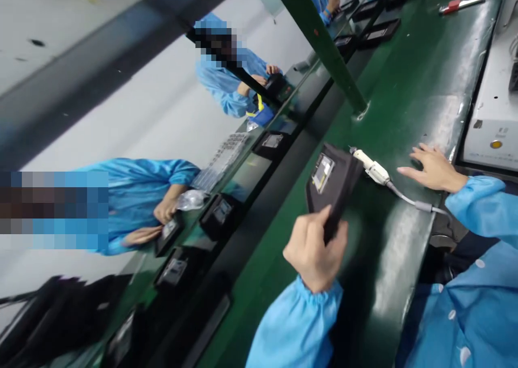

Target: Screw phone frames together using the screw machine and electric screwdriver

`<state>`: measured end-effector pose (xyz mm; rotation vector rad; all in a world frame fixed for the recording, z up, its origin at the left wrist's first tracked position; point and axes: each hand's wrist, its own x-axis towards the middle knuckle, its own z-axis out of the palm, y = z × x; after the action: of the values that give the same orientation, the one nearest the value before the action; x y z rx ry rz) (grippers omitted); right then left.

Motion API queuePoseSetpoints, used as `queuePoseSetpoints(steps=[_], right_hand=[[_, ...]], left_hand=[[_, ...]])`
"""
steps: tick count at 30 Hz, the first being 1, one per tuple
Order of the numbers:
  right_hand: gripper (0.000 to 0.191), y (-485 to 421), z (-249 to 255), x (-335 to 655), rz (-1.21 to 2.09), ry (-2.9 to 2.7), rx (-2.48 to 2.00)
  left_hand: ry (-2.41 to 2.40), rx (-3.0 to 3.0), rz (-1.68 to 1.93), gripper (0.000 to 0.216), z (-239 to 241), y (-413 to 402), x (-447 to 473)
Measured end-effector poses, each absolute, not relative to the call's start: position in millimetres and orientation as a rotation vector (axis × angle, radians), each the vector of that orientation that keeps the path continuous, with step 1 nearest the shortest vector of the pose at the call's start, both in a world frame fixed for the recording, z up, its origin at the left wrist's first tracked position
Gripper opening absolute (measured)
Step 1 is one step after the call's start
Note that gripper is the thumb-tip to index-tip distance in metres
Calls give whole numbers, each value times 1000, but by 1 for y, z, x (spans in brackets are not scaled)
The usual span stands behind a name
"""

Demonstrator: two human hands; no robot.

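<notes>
My left hand [315, 252] grips one end of a black box-shaped device [340, 176], thumb on one side and fingers on the other. A silver-and-white label shows on its face, and it is tilted above the green bench [399, 109]. My right hand [435, 167] has its fingers spread and holds nothing, low over the bench near its edge. Between the device and my right hand lies a white corded electric screwdriver [372, 167], its bit close to the device. A grey cable [404, 198] runs from it over the bench edge.
A conveyor line [279, 160] beside the bench carries several similar black devices [220, 214]. A green post [332, 60] rises from the bench. A white machine [491, 136] with a yellow button stands at right; a red-handled tool [455, 5] lies far off. Co-workers in blue sit opposite.
</notes>
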<state>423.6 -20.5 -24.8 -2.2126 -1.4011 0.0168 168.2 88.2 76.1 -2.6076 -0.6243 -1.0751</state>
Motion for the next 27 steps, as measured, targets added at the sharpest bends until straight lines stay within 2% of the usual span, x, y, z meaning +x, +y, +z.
queuePoseSetpoints(steps=[1, 3, 6, 12, 16, 18, 21, 23, 27], right_hand=[[53, -17, -15, 411, 82, -1461, -2242], [45, -9, 1, 386, 166, -1605, -2299], [29, 1, 9, 376, 188, -1665, -2450], [31, 0, 20, 417, 90, -1629, -2547], [36, -28, 27, 396, -16, -1713, -2311], [31, -44, 19, 376, -10, -1785, -2249], [23, -65, -1, 361, -23, -1840, -2277], [27, -77, -12, 364, -81, -1819, -2283], [32, -96, -22, 378, -310, -1775, -2202]], left_hand=[[-565, -2648, -1088, 29, 75, 69, 157], [-487, -2730, -1088, 33, 72, 38, 142], [-418, -2838, -999, 26, 61, 2, 132], [-346, -3116, -547, 17, 27, -28, 143], [-408, -3340, -382, 30, 21, -7, 164], [-595, -3278, -288, 43, 25, 7, 177], [-744, -3198, 44, 63, 33, 18, 196], [-743, -3174, 219, 63, 37, 16, 207], [-566, -3136, 277, 58, 39, 3, 222]])
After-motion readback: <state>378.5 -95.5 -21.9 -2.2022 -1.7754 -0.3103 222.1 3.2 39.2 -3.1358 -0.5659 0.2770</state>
